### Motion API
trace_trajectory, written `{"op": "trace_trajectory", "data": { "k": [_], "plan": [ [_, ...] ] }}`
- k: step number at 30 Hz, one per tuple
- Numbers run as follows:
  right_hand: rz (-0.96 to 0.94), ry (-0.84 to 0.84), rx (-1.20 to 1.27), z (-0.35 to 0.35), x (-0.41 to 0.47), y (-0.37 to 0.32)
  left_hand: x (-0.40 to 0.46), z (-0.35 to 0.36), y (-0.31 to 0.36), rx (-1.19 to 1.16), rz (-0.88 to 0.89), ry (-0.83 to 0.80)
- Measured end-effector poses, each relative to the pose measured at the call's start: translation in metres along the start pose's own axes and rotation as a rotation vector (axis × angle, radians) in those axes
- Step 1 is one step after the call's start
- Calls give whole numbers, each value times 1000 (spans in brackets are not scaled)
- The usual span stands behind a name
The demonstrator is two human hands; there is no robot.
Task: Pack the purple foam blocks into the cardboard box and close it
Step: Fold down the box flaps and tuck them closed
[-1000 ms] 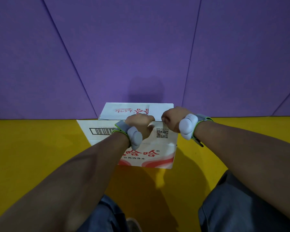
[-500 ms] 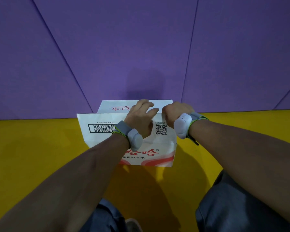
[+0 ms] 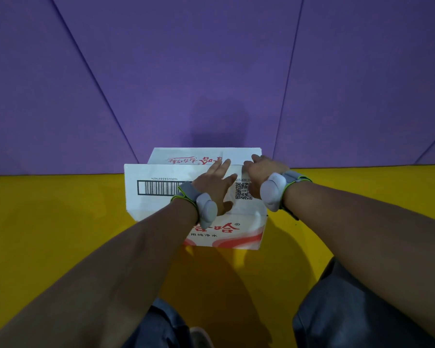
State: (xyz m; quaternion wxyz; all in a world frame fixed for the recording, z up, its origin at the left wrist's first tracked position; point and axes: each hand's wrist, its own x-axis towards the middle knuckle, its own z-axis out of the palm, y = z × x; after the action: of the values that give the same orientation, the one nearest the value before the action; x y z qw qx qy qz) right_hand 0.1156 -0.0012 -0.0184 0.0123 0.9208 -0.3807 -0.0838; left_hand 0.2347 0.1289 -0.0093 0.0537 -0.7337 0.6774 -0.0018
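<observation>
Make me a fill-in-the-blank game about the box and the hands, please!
1. The cardboard box sits on a floor coloured ____.
2. The left hand lies flat on the ____ of the box.
3. Between the two hands is a square QR ____.
4. The right hand has a grey band on its ____.

Missing words: yellow; top; code; wrist

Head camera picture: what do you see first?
A white cardboard box with red writing sits in the middle on the yellow floor, against a big purple wall. The left hand lies flat on its top flaps, and the right hand presses beside it.
</observation>
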Motion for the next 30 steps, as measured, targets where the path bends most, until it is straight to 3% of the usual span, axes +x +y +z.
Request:
{"op": "trace_trajectory", "data": {
  "k": [8,15,22,30],
  "plan": [
    [-42,5,-57,-1,1,-3,3,2,1,-36,-28,-84],
    [-131,-114,-115,-5,-13,-7,4,16,-5,-85,-42,-202],
    [-143,-272,128,-9,-17,-8,9,21,-7,-90,-27,-316],
    [-159,-339,150,-5,-16,-11,18,21,-5,-78,2,-377]
  ]
}}
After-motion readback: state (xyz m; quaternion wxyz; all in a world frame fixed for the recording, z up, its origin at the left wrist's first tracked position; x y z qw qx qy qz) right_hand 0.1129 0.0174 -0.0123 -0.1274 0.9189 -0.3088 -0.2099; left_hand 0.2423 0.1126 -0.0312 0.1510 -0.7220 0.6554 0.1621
